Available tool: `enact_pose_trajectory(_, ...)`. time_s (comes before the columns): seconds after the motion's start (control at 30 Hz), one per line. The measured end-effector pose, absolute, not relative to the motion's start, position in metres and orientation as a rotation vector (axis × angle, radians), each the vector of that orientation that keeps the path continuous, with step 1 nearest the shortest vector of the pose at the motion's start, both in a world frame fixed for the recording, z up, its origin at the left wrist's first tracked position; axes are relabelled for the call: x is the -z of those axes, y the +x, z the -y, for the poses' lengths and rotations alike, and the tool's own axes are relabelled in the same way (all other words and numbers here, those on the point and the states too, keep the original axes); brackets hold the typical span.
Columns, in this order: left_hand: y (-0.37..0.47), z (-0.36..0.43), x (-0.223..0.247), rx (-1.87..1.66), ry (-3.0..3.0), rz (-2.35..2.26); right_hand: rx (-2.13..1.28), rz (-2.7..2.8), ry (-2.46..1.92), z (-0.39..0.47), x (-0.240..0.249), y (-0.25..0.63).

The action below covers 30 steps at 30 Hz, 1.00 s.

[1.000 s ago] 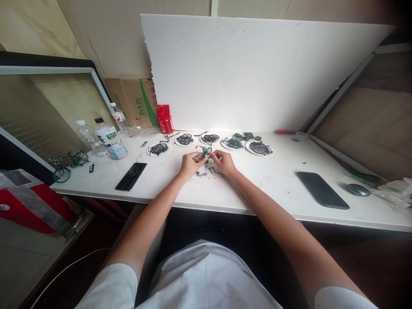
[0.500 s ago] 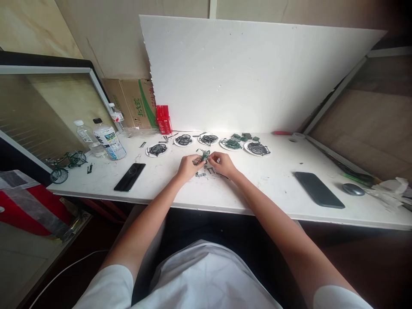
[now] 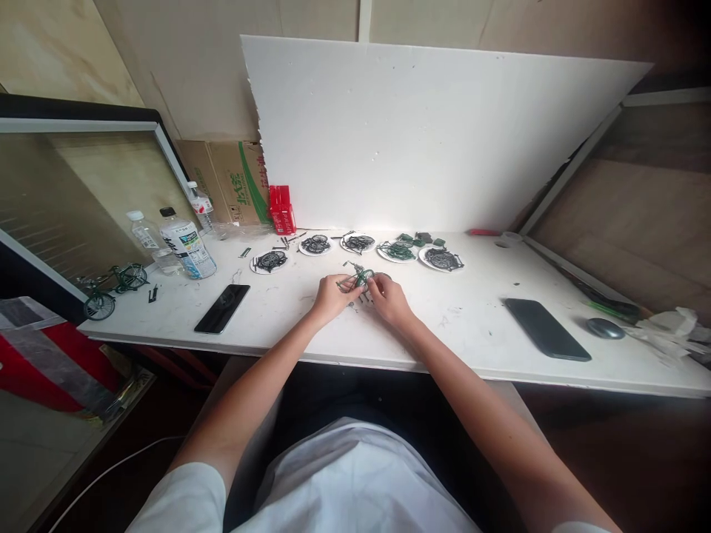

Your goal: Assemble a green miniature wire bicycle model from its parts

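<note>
A small green model bicycle part [image 3: 364,277] with thin spokes or bars is held between both hands above the white table [image 3: 444,326]. My left hand [image 3: 332,297] is closed on its left side, fingers pinched. From the right, my right hand [image 3: 389,298] pinches the same piece. Small dark parts lie beneath the hands, partly hidden. Behind them stands a row of white plates: three with black parts [image 3: 270,260] [image 3: 315,244] [image 3: 358,242], one with green parts [image 3: 398,250], one with dark parts [image 3: 443,258].
At the left are a model bicycle [image 3: 114,285], bottles [image 3: 189,244] and a phone [image 3: 222,308]. A red box [image 3: 282,209] stands by a white board [image 3: 433,141]. A dark flat pad [image 3: 547,329] and a mouse [image 3: 605,328] lie at the right.
The green piece has been turned and shows more clearly between my hands. Both hands have moved slightly down, and the right hand's fingers have come closer against the piece.
</note>
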<state>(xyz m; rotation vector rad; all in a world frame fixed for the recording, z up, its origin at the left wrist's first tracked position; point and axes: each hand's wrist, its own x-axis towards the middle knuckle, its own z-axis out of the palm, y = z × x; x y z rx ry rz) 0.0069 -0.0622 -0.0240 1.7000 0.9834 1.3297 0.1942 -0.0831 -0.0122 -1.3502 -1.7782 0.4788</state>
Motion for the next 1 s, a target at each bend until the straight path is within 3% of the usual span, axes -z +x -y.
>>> enact_pose_trajectory(1.0, 0.0114, 0.0689, 0.0343, -1.430, 1.812, -1.104, -0.403, 1.779, -1.409, 0.0842, 0.0205, 0.1900)
